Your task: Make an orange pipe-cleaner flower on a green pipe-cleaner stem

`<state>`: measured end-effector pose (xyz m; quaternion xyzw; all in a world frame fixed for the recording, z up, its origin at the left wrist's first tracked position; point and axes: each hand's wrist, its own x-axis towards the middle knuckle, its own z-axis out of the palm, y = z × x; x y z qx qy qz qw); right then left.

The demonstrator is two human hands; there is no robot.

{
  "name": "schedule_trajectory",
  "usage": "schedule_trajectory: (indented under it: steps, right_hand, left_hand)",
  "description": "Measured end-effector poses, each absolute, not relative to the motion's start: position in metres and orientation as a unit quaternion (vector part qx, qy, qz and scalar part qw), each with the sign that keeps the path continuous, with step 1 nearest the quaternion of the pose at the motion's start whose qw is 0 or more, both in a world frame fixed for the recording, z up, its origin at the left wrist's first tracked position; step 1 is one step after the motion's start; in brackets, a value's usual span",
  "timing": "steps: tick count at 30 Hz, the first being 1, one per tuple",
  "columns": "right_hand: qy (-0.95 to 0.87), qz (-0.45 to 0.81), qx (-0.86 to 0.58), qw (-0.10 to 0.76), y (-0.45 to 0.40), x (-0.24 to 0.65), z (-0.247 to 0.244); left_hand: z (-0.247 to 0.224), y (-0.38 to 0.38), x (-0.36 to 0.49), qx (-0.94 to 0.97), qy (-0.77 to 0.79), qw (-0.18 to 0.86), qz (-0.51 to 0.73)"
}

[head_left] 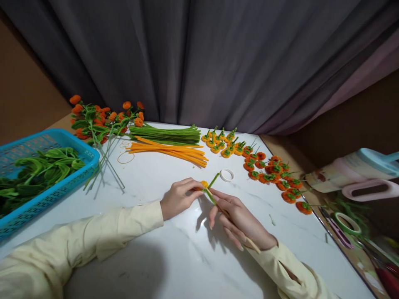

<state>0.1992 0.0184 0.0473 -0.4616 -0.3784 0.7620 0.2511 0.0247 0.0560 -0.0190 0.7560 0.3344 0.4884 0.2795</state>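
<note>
Near the middle of the white table, my left hand [182, 196] pinches a small yellow-orange fuzzy flower head [204, 184] between thumb and fingertips. My right hand [235, 214] meets it from the right, its thumb and index finger closed on a thin wooden stick [252, 245] that runs back under the palm. A short green fuzzy stem [213, 180] crosses at the fingertips by the flower. The exact contact between stick, stem and flower is hidden by the fingers. Just beyond lies a white ring [227, 175].
Green stems [165, 135] and orange stems [168, 152] lie behind. Yellow flower heads [226, 152] and orange ones [289, 197] fill the back right. A blue basket [93, 155] of leaves stands left, beside orange flowers [101, 120]. A tumbler [336, 170] and green tape [347, 223] are right.
</note>
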Motion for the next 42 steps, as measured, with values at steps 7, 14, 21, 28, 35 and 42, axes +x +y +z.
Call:
schedule_trajectory:
  steps: [7, 14, 21, 28, 35, 42]
  right_hand:
    - [-0.377, 0.765, -0.451, 0.261, 0.017, 0.202, 0.046]
    - [-0.445, 0.689, -0.525, 0.229, 0.011, 0.19, 0.047]
    - [-0.562, 0.565, -0.574, 0.188, 0.002, 0.188, 0.038]
    - [-0.632, 0.509, -0.555, 0.183, 0.0, 0.194, 0.038]
    - [-0.607, 0.539, -0.55, 0.196, 0.001, 0.193, 0.039]
    - [-0.63, 0.524, -0.546, 0.176, 0.003, 0.202, 0.038]
  left_hand:
    - [-0.016, 0.056, 0.025, 0.703, 0.354, 0.395, 0.473]
    - [-0.017, 0.056, 0.027, 0.671, 0.374, 0.45, 0.457]
    - [-0.015, 0.057, 0.028, 0.604, 0.383, 0.555, 0.425]
    - [-0.01, 0.058, 0.028, 0.533, 0.365, 0.649, 0.401]
    - [-0.004, 0.059, 0.027, 0.488, 0.361, 0.686, 0.401]
    - [-0.002, 0.062, 0.025, 0.457, 0.351, 0.716, 0.393]
